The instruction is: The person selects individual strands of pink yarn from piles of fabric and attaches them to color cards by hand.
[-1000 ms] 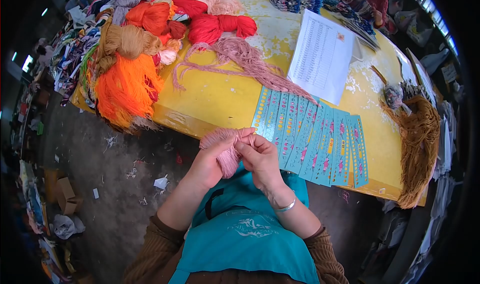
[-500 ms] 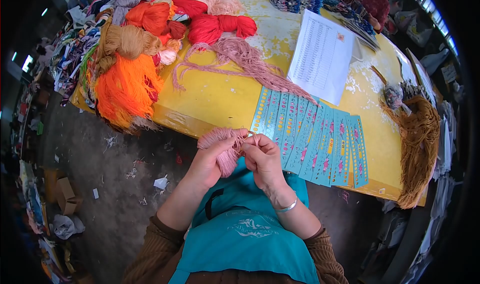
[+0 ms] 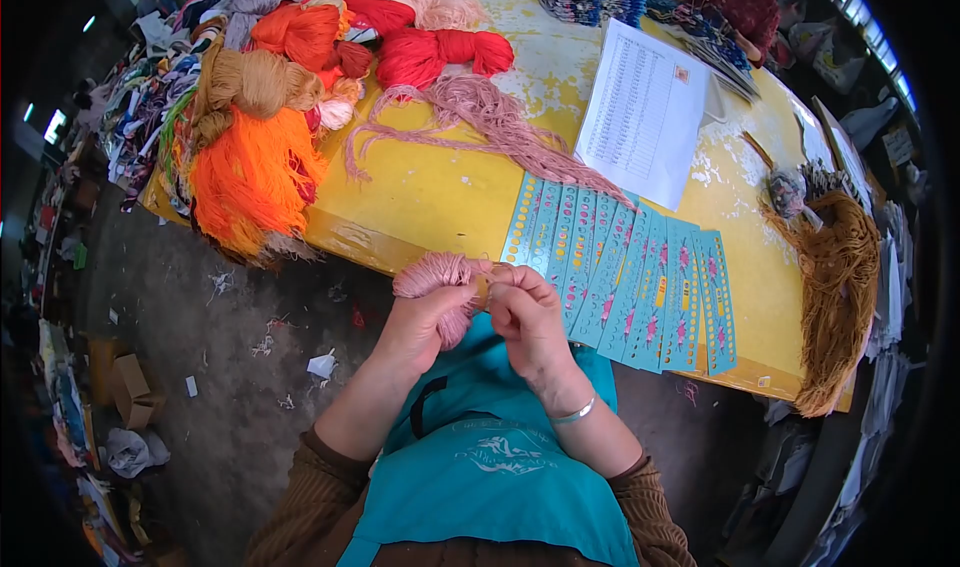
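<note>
A bundled skein of pink thread (image 3: 435, 275) is held in front of the table edge, with my left hand (image 3: 425, 322) wrapped around it, thumb across the front. My right hand (image 3: 527, 317) is pinched at the right end of the skein, on fine pink strands that run between the two hands. Its fingertips partly hide those strands. Past my hands, a fan of teal cards (image 3: 610, 297) with round holes and pink flower prints lies on the table. Loose pink thread (image 3: 490, 117) stretches over the tabletop and onto the upper ends of the cards.
The yellow table (image 3: 400, 212) carries red skeins (image 3: 440, 57), an orange hank (image 3: 255, 172) and a tan skein (image 3: 260, 82) at left. A printed sheet (image 3: 640, 117) lies beyond the cards. Brown thread (image 3: 835, 297) hangs off the right side. Another person's sleeve (image 3: 740, 12) shows at the far side.
My right hand has shifted slightly, and its fingers have closed more at the strands. The skein in my left hand has turned and moved a little.
</note>
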`<state>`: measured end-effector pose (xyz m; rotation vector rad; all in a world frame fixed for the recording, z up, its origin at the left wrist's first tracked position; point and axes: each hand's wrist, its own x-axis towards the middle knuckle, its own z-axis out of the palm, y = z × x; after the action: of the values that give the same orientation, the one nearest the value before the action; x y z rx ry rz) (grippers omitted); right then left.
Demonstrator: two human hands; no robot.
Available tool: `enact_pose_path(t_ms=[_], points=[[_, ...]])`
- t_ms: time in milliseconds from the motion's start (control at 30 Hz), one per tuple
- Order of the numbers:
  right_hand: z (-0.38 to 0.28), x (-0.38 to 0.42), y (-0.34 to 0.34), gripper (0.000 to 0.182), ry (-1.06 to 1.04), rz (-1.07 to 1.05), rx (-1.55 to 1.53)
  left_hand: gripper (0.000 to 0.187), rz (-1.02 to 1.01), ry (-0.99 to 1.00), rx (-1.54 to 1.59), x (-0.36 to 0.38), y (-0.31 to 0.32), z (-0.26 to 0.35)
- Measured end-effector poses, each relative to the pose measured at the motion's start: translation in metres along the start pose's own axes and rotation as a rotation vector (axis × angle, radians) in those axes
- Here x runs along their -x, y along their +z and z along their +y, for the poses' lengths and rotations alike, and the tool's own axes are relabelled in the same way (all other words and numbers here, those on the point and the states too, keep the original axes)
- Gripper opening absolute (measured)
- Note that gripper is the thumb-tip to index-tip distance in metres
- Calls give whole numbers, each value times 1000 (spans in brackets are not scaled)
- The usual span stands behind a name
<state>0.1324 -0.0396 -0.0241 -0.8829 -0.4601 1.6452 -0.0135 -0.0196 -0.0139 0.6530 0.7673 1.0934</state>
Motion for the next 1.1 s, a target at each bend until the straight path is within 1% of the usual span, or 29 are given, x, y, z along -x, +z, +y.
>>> enact_pose_path(t_ms=[33,67,100,133,167,200,233,267,300,333,367,400,433,500,633,667,700,833,900,933,1000,1100], points=[[-2,-1,-2,5,46,5,-118,24,0,0,0,-1,-4,0],[-6,-2,-3,5,46,5,-118,23,-72,-18,9,-2,-11,1],[-12,-2,-6,6,190,-60,-231,23,-144,-37,17,-3,-18,1],[-18,-1,-10,8,333,-125,-344,23,-144,-37,18,-4,-27,0],[-20,-1,-16,8,334,-125,-343,25,-185,-58,6,-6,-37,-1],[-21,-2,-22,8,428,-293,-360,28,-224,-77,-6,-7,-42,-1],[-21,-4,-27,8,522,-462,-376,28,-223,-76,-6,-6,-39,2],[-18,-5,-30,10,498,-529,-404,33,-201,-138,126,-3,-30,8],[-18,-6,-26,10,500,-528,-404,38,-179,-202,258,0,-21,13],[-19,-6,-16,10,341,-387,-286,38,-178,-203,258,2,-13,15],[-21,-5,-6,11,181,-245,-168,42,-158,-176,287,3,-4,15],[-21,-3,2,10,137,-123,8,47,-138,-147,315,3,0,15],[-16,-3,5,10,137,-123,8,47,-138,-146,315,2,-1,15],[-4,-3,8,6,-109,-92,342,49,-226,-92,186,0,-3,14],[4,-3,7,1,-104,-80,277,49,-199,-123,150,2,-1,11],[3,-2,6,1,-63,-51,223,49,-199,-128,172,2,-1,10],[3,-2,6,1,-22,-22,169,49,-199,-132,195,2,-2,10],[-2,0,6,3,0,-20,96,47,-179,-149,226,3,-3,13],[0,0,3,3,-2,-41,71,40,-140,-146,210,2,-6,11],[1,-1,2,3,-2,-41,72,40,-140,-146,210,3,-5,11],[2,-1,1,2,-23,-58,48,32,-98,-68,127,3,-3,11],[-1,0,5,3,-15,-40,55,29,-61,-37,113,2,-5,9]])
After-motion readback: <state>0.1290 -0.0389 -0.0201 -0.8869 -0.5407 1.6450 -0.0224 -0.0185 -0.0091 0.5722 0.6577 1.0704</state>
